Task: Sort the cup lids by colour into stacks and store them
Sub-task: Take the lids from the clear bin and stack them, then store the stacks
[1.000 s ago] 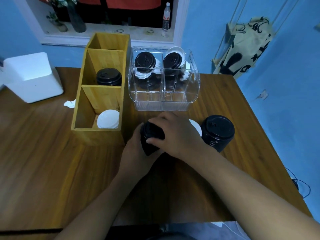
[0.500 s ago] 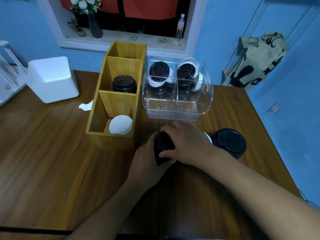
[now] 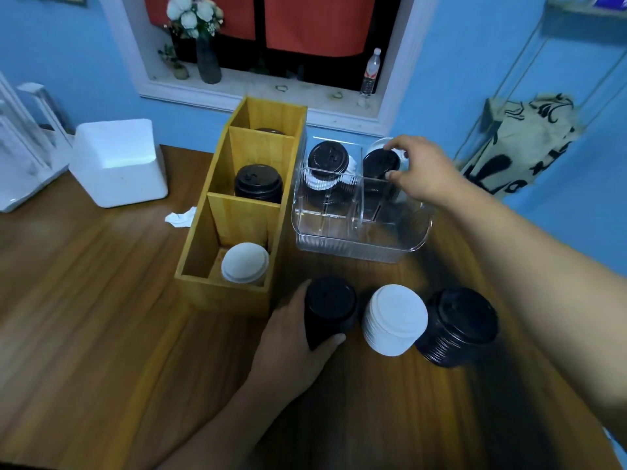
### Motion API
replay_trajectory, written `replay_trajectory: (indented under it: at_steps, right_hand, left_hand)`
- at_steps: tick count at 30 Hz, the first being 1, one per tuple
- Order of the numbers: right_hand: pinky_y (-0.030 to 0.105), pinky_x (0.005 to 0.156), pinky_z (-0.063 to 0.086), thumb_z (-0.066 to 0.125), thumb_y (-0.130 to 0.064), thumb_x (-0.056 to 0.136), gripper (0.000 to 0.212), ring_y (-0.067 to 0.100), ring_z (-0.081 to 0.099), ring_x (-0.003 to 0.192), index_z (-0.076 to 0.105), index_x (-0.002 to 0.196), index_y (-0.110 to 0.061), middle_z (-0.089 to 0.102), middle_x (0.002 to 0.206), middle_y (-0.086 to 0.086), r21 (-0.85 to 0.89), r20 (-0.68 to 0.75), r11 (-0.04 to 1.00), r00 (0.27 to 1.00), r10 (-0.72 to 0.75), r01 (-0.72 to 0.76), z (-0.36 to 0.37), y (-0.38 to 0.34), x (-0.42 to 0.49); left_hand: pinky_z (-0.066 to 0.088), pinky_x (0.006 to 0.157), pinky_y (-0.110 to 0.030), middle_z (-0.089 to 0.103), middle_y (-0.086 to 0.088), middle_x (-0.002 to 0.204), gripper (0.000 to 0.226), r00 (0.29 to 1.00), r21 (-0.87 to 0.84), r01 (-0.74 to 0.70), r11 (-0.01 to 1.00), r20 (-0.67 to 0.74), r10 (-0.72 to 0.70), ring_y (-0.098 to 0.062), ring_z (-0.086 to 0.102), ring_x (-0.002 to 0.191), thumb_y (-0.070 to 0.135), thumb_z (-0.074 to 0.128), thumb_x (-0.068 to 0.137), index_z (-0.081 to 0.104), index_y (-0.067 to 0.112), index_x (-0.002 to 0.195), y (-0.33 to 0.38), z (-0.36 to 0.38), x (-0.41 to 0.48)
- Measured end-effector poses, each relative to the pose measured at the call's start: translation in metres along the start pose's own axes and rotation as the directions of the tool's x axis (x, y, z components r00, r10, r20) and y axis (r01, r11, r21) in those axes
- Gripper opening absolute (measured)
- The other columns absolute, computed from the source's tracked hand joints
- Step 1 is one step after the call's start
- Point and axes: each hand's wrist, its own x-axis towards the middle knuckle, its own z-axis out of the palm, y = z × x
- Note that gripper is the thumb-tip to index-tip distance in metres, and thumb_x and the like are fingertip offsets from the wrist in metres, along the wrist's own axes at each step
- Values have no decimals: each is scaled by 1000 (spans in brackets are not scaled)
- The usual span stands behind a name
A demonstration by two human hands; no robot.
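My left hand [image 3: 291, 337] grips a tall stack of black lids [image 3: 330, 310] standing on the wooden table [image 3: 101, 334]. To its right stand a white lid stack [image 3: 395, 318] and a wider black lid stack [image 3: 459, 325]. My right hand [image 3: 419, 167] reaches into the clear plastic organiser [image 3: 356, 245] and pinches a black lid [image 3: 380, 162] in its right-hand section. Another black lid [image 3: 328, 157] sits on white lids in the left-hand section. The wooden three-part box [image 3: 217, 290] holds white lids [image 3: 245, 262] in front and black lids [image 3: 258, 183] in the middle.
A white box [image 3: 117, 161] stands at the back left, with a crumpled white scrap [image 3: 179, 217] beside the wooden box. Behind the table a windowsill holds a vase [image 3: 207, 62] and a bottle [image 3: 370, 71]. A patterned bag [image 3: 519, 144] hangs at the right.
My right hand has left the black stack by the left hand and reached forward into the clear organiser. The white stack behind it is now uncovered. The camera has tilted up.
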Motion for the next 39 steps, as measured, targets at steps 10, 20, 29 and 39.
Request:
replay_trajectory:
  at_steps: [10,20,29,39]
  right_hand:
    - [28,78,50,78,-28,87,32,23,63,90,67,114,-17,66,104,4,302,-32,933,976,217,-197,20,8,52]
    - [24,67,56,74,-6,90,31,17,64,77,64,118,-16,59,101,5,838,-64,536,954,292,-107,-23,5,-43]
    - [29,67,58,71,-4,84,34,19,71,87,72,112,-21,73,105,2,908,296,231,925,237,-350,4,-12,-253]
    - [45,65,61,78,-20,87,25,17,70,62,65,107,-26,68,85,6,637,346,549,838,423,-540,67,-2,-336]
  left_hand:
    - [12,101,1,33,23,154,99,1000,28,4,1000,22,-4,16,21,123,60,75,81,13,40,156,3,-1,1]
    - [12,98,1,36,21,154,100,1000,38,-2,999,10,2,18,21,124,59,76,79,16,39,156,0,-1,1]
    - [30,109,-22,47,7,150,95,999,43,-44,998,-9,45,-12,44,135,49,80,79,30,22,155,3,-2,2]
    - [34,110,-29,46,6,152,94,998,50,-60,997,2,60,-15,42,138,50,79,79,30,22,154,6,-2,0]
